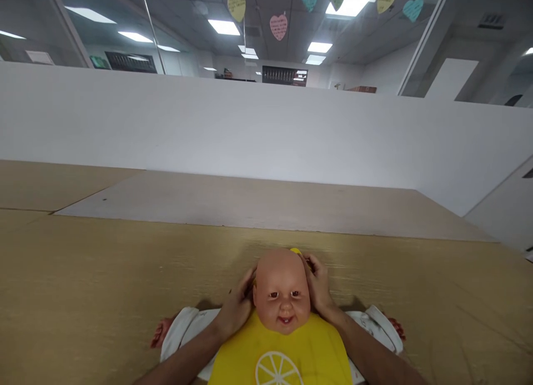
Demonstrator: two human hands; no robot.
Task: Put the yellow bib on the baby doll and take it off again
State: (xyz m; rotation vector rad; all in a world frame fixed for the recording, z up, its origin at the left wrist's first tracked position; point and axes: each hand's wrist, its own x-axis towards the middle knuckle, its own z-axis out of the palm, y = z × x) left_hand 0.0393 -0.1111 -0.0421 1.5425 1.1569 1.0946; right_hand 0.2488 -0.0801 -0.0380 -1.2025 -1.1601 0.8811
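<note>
A baby doll (pixel 283 288) lies on its back on the table, its head away from me. Over its chest is a yellow bib (pixel 237 351) with a white citrus-slice print, worn on top of a white outfit (pixel 185 332). My left hand (pixel 238 306) is against the left side of the doll's head, its fingers curled behind the neck by a bit of yellow strap. On the other side, my right hand (pixel 318 282) is bent round the bib's strap end (pixel 295 251), which shows behind the head. Both hands' fingertips are partly hidden.
The wooden table (pixel 104 279) has a paler board (pixel 266 201) along its back. Behind it stands a white partition (pixel 250 129) topped with glass. Heart-shaped paper notes (pixel 278 27) stick to the glass. The doll's arms stretch out to both sides.
</note>
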